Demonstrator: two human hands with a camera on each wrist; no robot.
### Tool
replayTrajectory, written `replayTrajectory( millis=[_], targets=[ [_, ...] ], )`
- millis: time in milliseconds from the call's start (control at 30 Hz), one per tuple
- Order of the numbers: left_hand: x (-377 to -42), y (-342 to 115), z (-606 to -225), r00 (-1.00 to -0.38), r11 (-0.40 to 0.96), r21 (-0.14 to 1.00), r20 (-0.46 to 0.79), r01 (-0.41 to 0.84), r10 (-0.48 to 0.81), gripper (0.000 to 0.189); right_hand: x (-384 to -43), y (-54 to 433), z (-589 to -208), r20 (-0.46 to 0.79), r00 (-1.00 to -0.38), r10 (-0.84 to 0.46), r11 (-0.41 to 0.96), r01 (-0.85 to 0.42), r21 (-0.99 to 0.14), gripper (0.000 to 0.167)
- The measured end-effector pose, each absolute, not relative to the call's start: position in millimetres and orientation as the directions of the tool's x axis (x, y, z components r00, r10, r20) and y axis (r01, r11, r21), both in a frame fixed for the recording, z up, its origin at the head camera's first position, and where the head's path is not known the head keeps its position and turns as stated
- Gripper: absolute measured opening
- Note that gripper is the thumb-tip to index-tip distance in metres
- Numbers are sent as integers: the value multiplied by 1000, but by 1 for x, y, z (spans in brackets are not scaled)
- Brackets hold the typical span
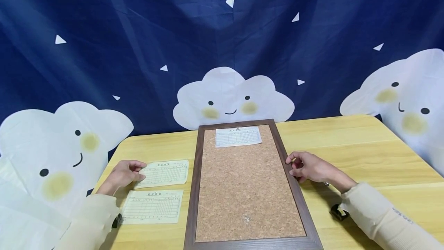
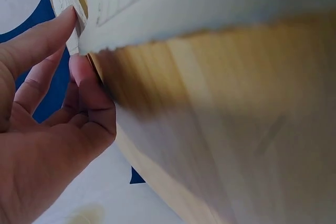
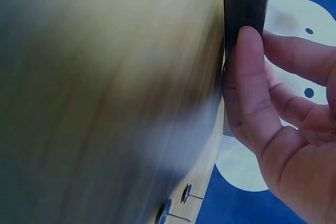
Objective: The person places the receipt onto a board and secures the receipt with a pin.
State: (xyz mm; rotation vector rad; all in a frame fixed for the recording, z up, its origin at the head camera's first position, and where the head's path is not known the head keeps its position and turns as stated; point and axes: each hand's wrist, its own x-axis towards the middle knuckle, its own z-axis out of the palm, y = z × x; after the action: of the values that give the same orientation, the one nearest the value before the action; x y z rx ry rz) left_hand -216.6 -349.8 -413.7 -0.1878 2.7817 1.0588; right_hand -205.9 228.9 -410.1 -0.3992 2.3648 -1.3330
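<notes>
The thumb and fingers of my left hand [image 1: 123, 173] pinch the left edge of a printed paper form [image 1: 168, 173], left of the board. In the left wrist view, the fingertips [image 2: 72, 17] close on the form's thin edge. Just below it lies a second form [image 1: 152, 207]. A cork board [image 1: 249, 188] in a dark wooden frame [image 1: 195, 192] lies centrally, a third form [image 1: 239, 137] at its top. My right hand [image 1: 310, 167] holds the frame's right side with curled fingers, thumb and fingertips right at the edge in the right wrist view.
Two thumbtacks [image 3: 186, 193] stand points out on the wooden table [image 1: 364, 146], close to the right hand. A small pale patch [image 1: 246, 219] marks the lower cork. Behind the table hangs a blue curtain [image 1: 215, 41] with white clouds.
</notes>
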Motion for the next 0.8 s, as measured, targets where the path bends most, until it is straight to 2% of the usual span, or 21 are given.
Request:
replayTrajectory(
  millis=[300,567,800],
  targets=[
    [-217,-348,-412,-980,730,664,-193,-162,-43,40,-205,229,-410,-193,-882,-429,501,-55,-863,22],
    [-216,-353,-410,-984,697,706,-179,-131,-3,33,-205,230,-411,-194,-879,-435,499,-56,-865,21],
    [-214,-353,-403,-976,668,726,-219,-161,4,43,-205,229,-410,-193,-879,-436,495,-55,-867,21]
  ],
)
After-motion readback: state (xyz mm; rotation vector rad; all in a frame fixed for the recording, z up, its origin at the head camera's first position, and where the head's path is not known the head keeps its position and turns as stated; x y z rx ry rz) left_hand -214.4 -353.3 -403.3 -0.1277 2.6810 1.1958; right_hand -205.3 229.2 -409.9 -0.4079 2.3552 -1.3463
